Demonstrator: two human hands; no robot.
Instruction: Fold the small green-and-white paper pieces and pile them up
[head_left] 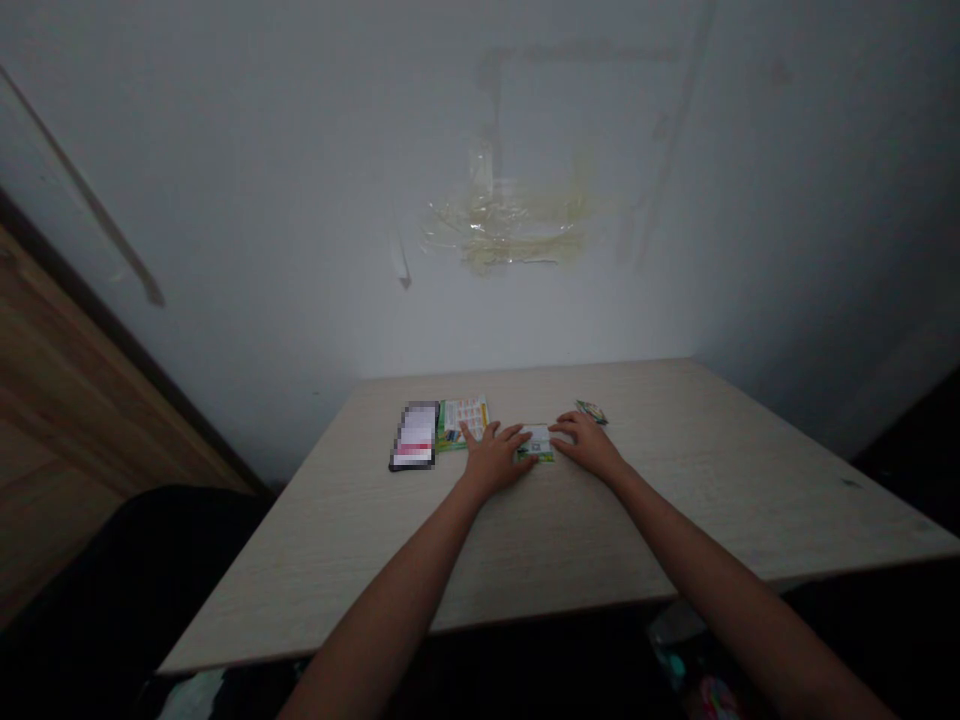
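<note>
Leaflet [537,447] between left hand [491,465] and right hand [590,446]

At the far left of the table [360,520], a phone [414,437] with a blurred-out screen lies beside a printed sheet [463,415]. The left hand comes next, palm down, its grip open with fingers spread; its little finger reaches over the sheet, while its index finger and thumb overlap the leaflet's left side. The leaflet lies flat, to the right of that grip. Its covered edge leaves the long axis uncertain. The right hand's fingertips are at the leaflet's right edge, that grip open too, fingers loosely bent; contact there is hard to tell. The left hand, overlapping it, seems nearer. A small patterned piece [592,411] lies just beyond the right hand.
</note>
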